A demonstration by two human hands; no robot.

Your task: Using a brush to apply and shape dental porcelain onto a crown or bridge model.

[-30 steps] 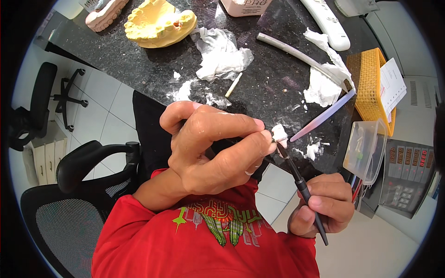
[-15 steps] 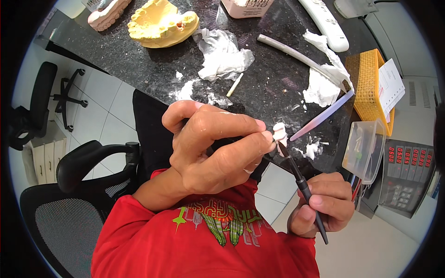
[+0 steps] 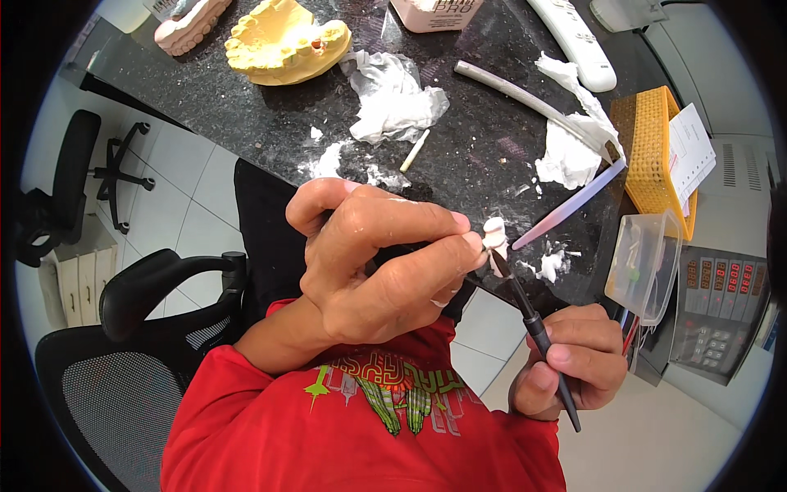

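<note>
Black and slender, a brush (image 3: 537,330) slants across the view in the person's right hand (image 3: 578,361). Its long axis runs from the upper left, where the pointed tip is, down to the lower right, where the handle tapers off beyond the hand. The right thumb and fingers pinch the handle, bent close around it.

The tip lies over the lower part of a small whitish piece (image 3: 495,234); whether it presses there is hard to tell. This piece sits at the fingertips of the left hand (image 3: 369,262), its longer side running roughly up and down the view. Two left fingertips are held close together at its left side, with another finger curled back; any grip behind is hidden.

Beyond the hands is a dark speckled table (image 3: 475,164). On it, a purple-pink stick (image 3: 570,205) points its narrow end toward the whitish piece, near smears of white paste (image 3: 552,264). Farther back are a crumpled tissue (image 3: 395,102) and a yellow tooth model (image 3: 287,49). A yellow basket (image 3: 643,152) stands to the right.
</note>
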